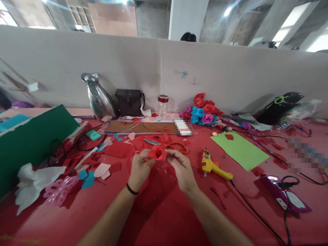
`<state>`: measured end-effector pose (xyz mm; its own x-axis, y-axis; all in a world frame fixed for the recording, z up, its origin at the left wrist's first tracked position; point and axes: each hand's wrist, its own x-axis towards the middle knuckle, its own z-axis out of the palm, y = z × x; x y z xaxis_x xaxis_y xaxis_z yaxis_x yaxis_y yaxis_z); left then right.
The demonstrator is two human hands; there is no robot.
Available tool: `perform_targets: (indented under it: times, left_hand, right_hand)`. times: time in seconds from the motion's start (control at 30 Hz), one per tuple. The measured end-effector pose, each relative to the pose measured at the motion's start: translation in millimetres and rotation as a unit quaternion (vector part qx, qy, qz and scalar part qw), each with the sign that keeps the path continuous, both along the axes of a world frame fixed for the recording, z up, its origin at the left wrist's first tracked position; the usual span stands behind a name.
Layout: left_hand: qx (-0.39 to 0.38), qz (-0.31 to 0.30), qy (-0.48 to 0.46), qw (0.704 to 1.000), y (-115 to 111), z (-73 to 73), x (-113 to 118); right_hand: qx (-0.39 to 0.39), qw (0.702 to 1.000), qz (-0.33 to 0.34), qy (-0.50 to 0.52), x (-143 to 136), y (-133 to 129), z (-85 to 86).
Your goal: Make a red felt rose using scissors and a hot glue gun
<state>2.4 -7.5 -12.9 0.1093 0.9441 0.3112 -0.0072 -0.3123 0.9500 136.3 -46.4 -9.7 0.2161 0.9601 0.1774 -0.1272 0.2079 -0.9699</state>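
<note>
A red paper flower (pixel 159 153) is held up between both hands over the red table, its petals curling round a dark centre. My left hand (pixel 140 169), with a black band at the wrist, pinches its left side. On the right side, the fingers of my right hand (pixel 181 169) close on the petal edge. Just behind the flower lie scissors with orange handles (pixel 177 147). A yellow glue gun (pixel 216 168) rests to the right of my right hand. Red paper pieces (pixel 120 149) are scattered to the left of the flower.
Finished paper flowers (pixel 205 111) stand near the partition, beside a glass jar (pixel 163 106). A steel jug (pixel 98 99) and a dark bag (pixel 130 102) are at back left. Green paper (pixel 241 150), a purple power strip (pixel 285 194) and cords lie right. A green board (pixel 38 147) stands left.
</note>
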Motion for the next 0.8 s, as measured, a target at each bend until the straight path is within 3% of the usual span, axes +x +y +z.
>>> perform_targets:
  times: [0.13,0.27,0.5,0.8]
  left_hand:
    - [-0.002,-0.079,0.013,0.997,1.1,0.2,-0.3]
    - [0.075,-0.088,0.06,0.991,2.9,0.5,-1.3]
    - [0.156,-0.087,0.119,0.977,5.5,-1.4,-2.7]
    - [0.097,-0.107,0.084,0.986,4.5,-2.9,-3.1]
  right_hand:
    - [-0.092,0.982,0.034,0.163,3.6,3.4,2.6]
    - [-0.113,0.967,0.056,0.223,8.7,3.7,9.7]
    - [-0.093,0.981,0.061,0.16,14.7,0.6,15.6]
    - [-0.048,0.993,0.066,0.085,13.8,-0.4,13.3]
